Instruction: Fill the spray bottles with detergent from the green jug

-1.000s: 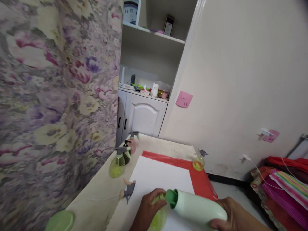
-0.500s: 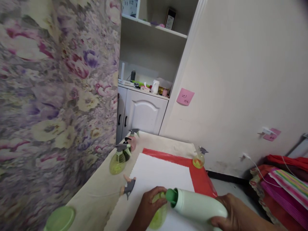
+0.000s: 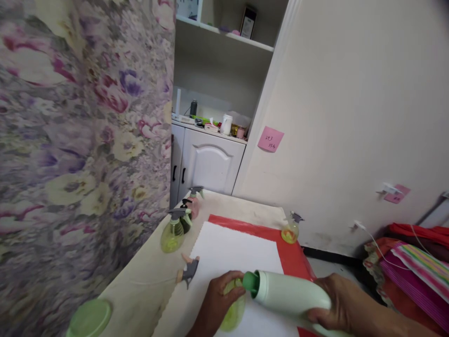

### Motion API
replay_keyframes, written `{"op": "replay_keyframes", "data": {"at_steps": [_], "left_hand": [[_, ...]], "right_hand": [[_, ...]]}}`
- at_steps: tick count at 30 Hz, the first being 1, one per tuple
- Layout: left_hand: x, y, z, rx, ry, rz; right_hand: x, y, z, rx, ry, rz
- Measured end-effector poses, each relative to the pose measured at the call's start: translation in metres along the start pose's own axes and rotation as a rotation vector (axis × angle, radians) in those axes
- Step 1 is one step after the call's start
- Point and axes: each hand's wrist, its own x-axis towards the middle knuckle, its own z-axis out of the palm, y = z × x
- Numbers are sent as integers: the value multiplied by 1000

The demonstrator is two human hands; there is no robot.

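Note:
My left hand is closed around the neck of a translucent yellow-green spray bottle with no spray head on it. Level with its mouth, my right hand grips a pale green bottle, tipped on its side with its green spout against or just over the opening. Any liquid passing between them cannot be made out. To the left, a loose grey and peach spray head with a thin tube lies across the edge of the white sheet.
A yellow-green spray bottle, a dark pump bottle and a pink spray bottle line the table's left side. Another spray bottle stands at the right on red material. A round green lid is near left.
My hands and both bottles keep almost the same pose, the pale green bottle shifting very slightly. The whole view has moved a little.

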Motion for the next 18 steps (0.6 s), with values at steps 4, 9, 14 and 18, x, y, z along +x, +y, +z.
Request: {"op": "replay_keyframes", "data": {"at_steps": [4, 9, 14, 18], "left_hand": [[-1, 1, 0, 2, -1, 8], [0, -1, 0, 4, -5, 0], [1, -3, 0, 7, -3, 1], [0, -3, 0, 0, -16, 17]], "right_hand": [[1, -2, -1, -43, 11, 10], [2, -4, -2, -73, 6, 42], [-1, -6, -4, -71, 19, 31], [-2, -11, -6, -111, 34, 37]]}}
